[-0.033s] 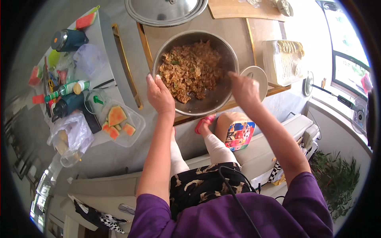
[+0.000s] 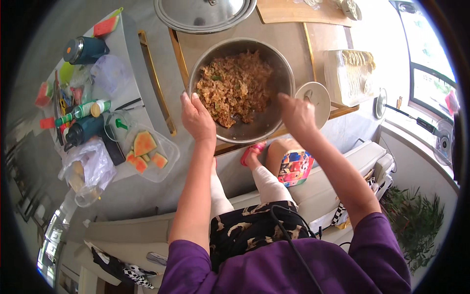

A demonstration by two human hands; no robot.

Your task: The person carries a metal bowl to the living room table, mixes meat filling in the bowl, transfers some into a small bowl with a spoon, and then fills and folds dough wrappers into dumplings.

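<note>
A large metal bowl (image 2: 267, 120) stands in front of me, holding a brown minced mixture (image 2: 232, 88) with green bits. My left hand (image 2: 199, 120) grips the bowl's near left rim, its fingertips against the outer wall. My right hand (image 2: 299, 116) is closed, over the bowl's right rim. Whatever is in its fingers is too blurred to make out. Just past that hand sits a round pale dish (image 2: 321, 100), partly covered by it.
A big steel lid (image 2: 205, 19) and a wooden board (image 2: 303, 12) lie at the far side. To the right is a clear box (image 2: 333, 83) of pale dumplings. Leftward, a side table (image 2: 129, 49) carries flasks, bottles and a tub (image 2: 169, 161) with melon pieces. Below stands a colourful stool (image 2: 296, 169).
My right hand has shifted slightly left and down along the bowl's right rim. The left hand and the bowl stay in place.
</note>
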